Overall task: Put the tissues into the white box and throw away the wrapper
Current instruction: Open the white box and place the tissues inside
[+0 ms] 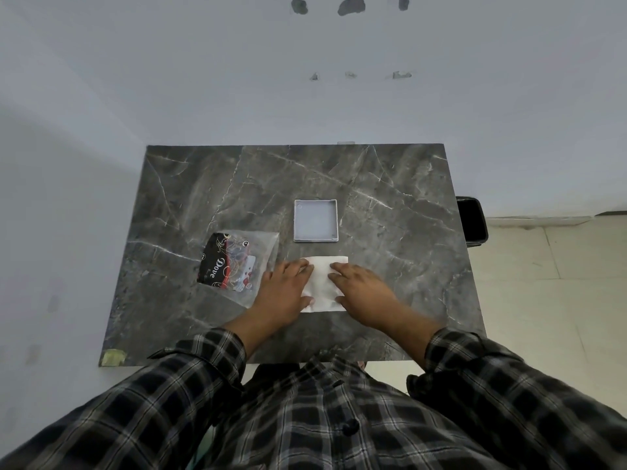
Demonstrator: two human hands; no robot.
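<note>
A white stack of tissues (pixel 322 281) lies flat on the dark marble table (pixel 390 198), near its front middle. My left hand (pixel 283 293) rests palm down on the stack's left edge, and my right hand (pixel 363 293) presses on its right edge; the fingers of both are spread. Just behind the tissues sits the shallow square white box (pixel 316 220), open and empty. To the left lies the clear plastic wrapper (pixel 237 262) with black and red print, flat on the table and touched by neither hand.
A black bin (pixel 471 220) stands on the tiled floor beside the table's right edge. A white wall runs behind and to the left of the table. A scrap of yellowish tape (pixel 113 357) marks the front left corner.
</note>
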